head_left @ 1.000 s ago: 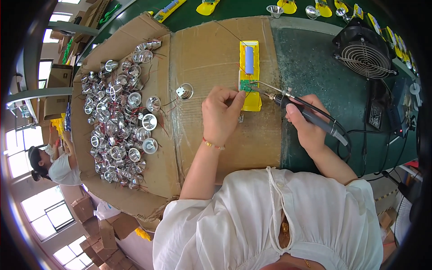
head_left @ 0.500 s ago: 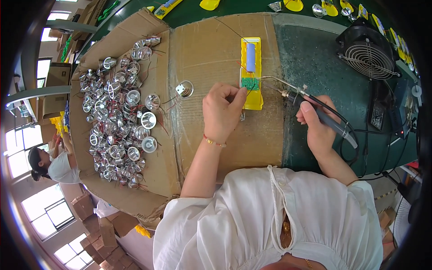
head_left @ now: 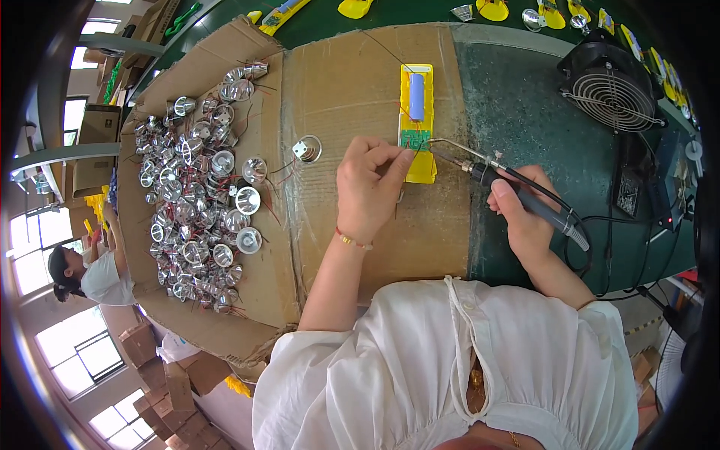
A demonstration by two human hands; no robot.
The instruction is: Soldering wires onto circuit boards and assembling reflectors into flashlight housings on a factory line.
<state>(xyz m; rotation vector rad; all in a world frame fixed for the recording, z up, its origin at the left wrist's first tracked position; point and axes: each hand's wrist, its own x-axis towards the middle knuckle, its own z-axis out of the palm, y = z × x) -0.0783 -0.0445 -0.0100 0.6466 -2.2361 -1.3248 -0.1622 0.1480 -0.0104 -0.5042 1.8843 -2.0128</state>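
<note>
A yellow plastic housing (head_left: 423,171) lies on the cardboard, with a blue cylindrical battery (head_left: 416,97) in its upper part and a small green circuit board (head_left: 409,140) below that. My left hand (head_left: 369,184) is beside the board, thumb and forefinger pinched on a thin dark wire (head_left: 418,147) that reaches the board. In my right hand (head_left: 523,217) is a soldering iron (head_left: 529,201) with a thin metal feed tube (head_left: 463,148) along it. The iron's tip and the tube's end are at the board's right edge; exact contact is too small to tell.
Many silver reflector cups (head_left: 191,202) with red wires fill a cardboard tray (head_left: 202,56) on the left; one reflector (head_left: 307,148) lies apart. A black fan (head_left: 611,94) stands at the far right. More yellow housings (head_left: 493,9) line the back. A person (head_left: 105,277) sits at far left.
My right hand has moved slightly left with the soldering iron, bringing its tip and the feed tube closer to the board. The housing has shifted slightly; my left hand keeps its pinch.
</note>
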